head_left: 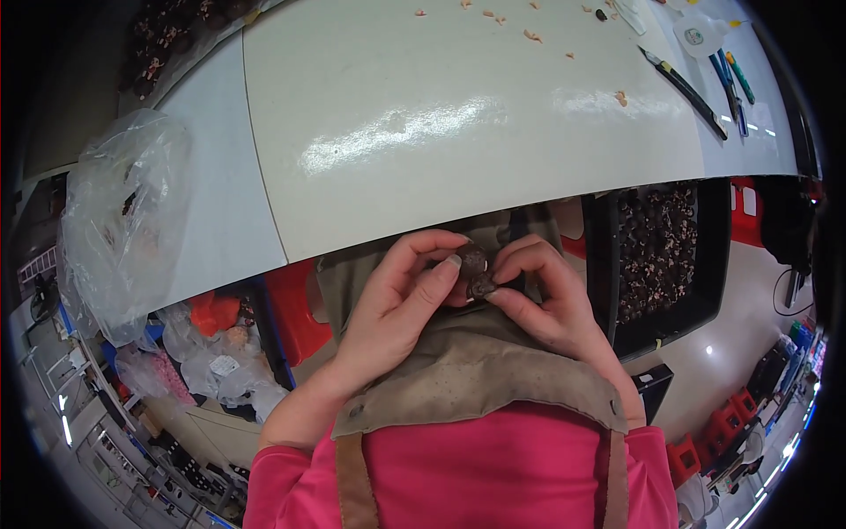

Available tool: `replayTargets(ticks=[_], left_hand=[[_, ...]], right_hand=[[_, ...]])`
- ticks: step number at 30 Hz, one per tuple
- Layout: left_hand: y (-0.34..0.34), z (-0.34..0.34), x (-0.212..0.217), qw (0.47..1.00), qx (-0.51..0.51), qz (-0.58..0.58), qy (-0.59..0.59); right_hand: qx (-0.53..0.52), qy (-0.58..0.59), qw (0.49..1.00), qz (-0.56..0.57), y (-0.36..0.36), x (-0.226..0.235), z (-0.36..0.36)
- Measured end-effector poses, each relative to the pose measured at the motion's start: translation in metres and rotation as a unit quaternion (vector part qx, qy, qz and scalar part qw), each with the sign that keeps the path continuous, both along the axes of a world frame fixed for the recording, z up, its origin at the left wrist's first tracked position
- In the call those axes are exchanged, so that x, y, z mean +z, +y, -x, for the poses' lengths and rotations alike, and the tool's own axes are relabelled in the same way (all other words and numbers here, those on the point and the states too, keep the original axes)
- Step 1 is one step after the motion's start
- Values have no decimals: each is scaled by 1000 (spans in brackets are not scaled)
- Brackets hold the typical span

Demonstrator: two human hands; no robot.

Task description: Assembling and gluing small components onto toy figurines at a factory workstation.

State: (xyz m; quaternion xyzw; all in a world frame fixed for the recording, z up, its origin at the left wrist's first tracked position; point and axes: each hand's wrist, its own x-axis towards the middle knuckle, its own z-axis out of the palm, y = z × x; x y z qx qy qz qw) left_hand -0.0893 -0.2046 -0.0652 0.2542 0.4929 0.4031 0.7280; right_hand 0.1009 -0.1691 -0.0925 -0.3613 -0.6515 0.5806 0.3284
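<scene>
Just below the table's front edge, over my brown apron, both hands meet at a small dark brown rounded piece (474,258). My left hand (410,291) is closed on it, with the thumb and fingers pressed to its left side. The fingertips of my right hand (548,300) pinch the piece's smaller lower lobe from the right. Whether that lobe is a separate part, I cannot tell. Parts of the piece lie hidden behind the fingers.
The pale table (458,106) bears scattered peach shavings (532,36), a craft knife (683,93), pens (740,78) and a squeeze bottle (702,35). Right of my lap stands a black crate (683,335) of similar dark pieces. Clear plastic bags (128,212) hang over the table's left side.
</scene>
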Motion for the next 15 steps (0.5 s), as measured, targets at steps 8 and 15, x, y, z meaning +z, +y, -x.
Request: replayTargets(ticks=[8, 15], left_hand=[[1, 3, -2, 1000, -20, -3, 13], [1, 1, -2, 1000, -1, 8, -2]], right_hand=[[-3, 12, 1000, 29, -2, -2, 3], [4, -3, 1000, 22, -3, -3, 2]])
